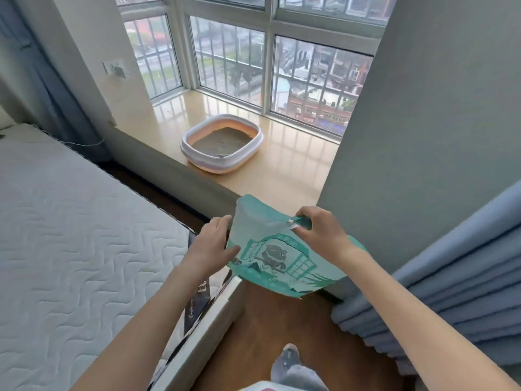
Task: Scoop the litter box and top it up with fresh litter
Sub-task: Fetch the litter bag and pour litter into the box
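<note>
Head view, looking down past both forearms: the person holds a teal and white litter bag [270, 246] in the air in front of them, above the wooden floor [262, 328]. The left hand [212, 244] grips the bag's left edge, thumb across the printed front and fingers curled behind it. The right hand [318, 231] pinches the bag's upper right corner, where the top strip looks crumpled or partly torn; whether the bag is actually open cannot be told. A cartoon cat in a window frame is printed on the front of the bag.

The litter box [222, 145] sits well beyond the hands on the glossy pale window-ledge surface [290, 165], near its front edge. It has a white rim and orange inner walls, and holds a flat layer of grey litter [222, 139]. A small grey piece lies at the front rim; what it is cannot be made out.

Behind the ledge, a barred window [253, 60] looks out on buildings. A quilted white mattress [70, 235] fills the left side, with a dark patterned bag [200, 300] wedged between it and a white board. Blue curtains [451, 277] hang at the right, beside a grey wall. A foot in a grey slipper [287, 362] stands on the floor at the bottom.
</note>
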### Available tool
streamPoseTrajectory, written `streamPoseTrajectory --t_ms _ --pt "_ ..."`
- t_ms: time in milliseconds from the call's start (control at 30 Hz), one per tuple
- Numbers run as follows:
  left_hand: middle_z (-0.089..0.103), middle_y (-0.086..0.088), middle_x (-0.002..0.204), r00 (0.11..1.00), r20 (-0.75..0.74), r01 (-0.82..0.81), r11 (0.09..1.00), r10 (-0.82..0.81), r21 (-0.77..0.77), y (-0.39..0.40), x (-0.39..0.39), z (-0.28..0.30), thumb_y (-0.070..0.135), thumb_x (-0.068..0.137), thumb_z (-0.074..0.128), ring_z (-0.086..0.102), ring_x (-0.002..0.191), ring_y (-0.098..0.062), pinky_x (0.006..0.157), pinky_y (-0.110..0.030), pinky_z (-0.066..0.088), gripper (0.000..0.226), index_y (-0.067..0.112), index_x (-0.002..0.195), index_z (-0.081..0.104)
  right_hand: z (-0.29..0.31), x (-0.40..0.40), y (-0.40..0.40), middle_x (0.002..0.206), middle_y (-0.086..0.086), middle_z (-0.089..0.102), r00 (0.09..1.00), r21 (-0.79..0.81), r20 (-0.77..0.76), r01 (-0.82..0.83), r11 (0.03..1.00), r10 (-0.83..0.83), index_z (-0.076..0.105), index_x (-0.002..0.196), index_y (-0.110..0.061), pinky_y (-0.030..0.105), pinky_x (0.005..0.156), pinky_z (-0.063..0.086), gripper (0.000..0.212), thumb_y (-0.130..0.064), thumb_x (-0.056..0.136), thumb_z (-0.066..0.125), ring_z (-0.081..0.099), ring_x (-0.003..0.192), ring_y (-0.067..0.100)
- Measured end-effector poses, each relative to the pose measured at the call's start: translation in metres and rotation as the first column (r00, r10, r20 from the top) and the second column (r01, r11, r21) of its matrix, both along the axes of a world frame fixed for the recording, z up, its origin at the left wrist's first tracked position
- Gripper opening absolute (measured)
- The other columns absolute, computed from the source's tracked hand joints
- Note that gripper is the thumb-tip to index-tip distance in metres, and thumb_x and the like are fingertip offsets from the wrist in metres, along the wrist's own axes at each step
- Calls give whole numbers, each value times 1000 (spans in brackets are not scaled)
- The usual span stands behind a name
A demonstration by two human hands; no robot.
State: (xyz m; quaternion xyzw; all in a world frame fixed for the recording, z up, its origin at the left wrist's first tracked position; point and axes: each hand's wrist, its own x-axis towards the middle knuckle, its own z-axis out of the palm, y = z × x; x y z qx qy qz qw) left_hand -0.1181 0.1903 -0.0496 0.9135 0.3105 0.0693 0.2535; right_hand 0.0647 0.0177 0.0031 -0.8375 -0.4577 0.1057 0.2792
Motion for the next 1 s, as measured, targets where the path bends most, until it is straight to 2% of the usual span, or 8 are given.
streamPoseTrajectory --t_ms 167,333,500,667,767,1000 --pt "45 1 134 989 23 -143 989 144 -33 17 50 9 33 82 69 43 123 -19 99 -40 43 67 29 139 34 4 66 44 80 1 54 988 18 18 -151 988 151 63 92 -7 16 57 33 12 -17 88 63 47 70 16" --pt "41 -1 140 965 -27 -261 965 260 -41 33 79 5 35 83 68 44 123 -21 100 -39 42 73 25 144 30 4 116 85 79 0 56 974 45 9 -226 973 226 64 92 -6 24 60 37 11 -16 87 64 49 70 16" --pt "33 1 149 934 -84 -349 937 346 -21 64 103 -3 44 86 65 35 135 -19 104 -38 38 78 22 149 24 -3 156 131 81 2 59 969 62 4 -248 967 248 65 91 -9 21 58 35 10 -18 85 66 50 70 15" --pt "30 2 151 912 -110 -401 915 395 -37 112 130 -14 43 87 65 34 136 -20 105 -40 39 77 23 149 23 -9 188 183 81 2 60 970 98 -13 -242 965 245 66 90 -8 29 64 42 10 -16 84 67 53 73 18" --pt "29 1 152 906 -93 -420 905 413 -69 153 149 -21 40 87 66 34 137 -19 105 -41 40 78 22 149 23 -6 208 222 81 3 62 966 125 -10 -257 958 260 66 89 -8 32 67 47 11 -16 82 69 56 74 19" --pt "31 3 150 898 -44 -439 888 438 -134 248 188 -17 37 86 67 32 136 -18 103 -40 41 78 23 149 23 16 250 315 75 1 65 957 204 -34 -275 940 287 68 83 -11 31 63 47 6 -13 79 71 59 71 18"
